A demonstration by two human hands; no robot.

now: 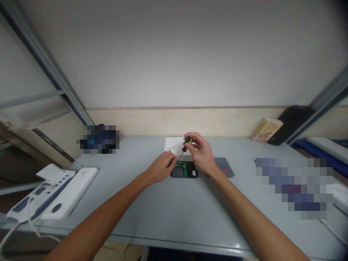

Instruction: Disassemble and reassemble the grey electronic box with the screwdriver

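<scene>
A small dark device [185, 170] lies opened on the grey table [168, 203], its green circuit board showing. My right hand [201, 154] is closed round a small screwdriver [186, 145] with a black and yellow handle, its thin shaft slanting down to the board. My left hand [161, 167] rests at the device's left edge with the fingers curled against it, steadying it. Behind the hands lies a white sheet [174, 145] with tiny dark specks on it.
A grey flat cover [224, 167] lies just right of the device. White power strips [51, 192] with cables sit at the left edge. A yellow box [266, 129] and a black object [290, 123] stand at the back right. Blurred patches are at back left and right.
</scene>
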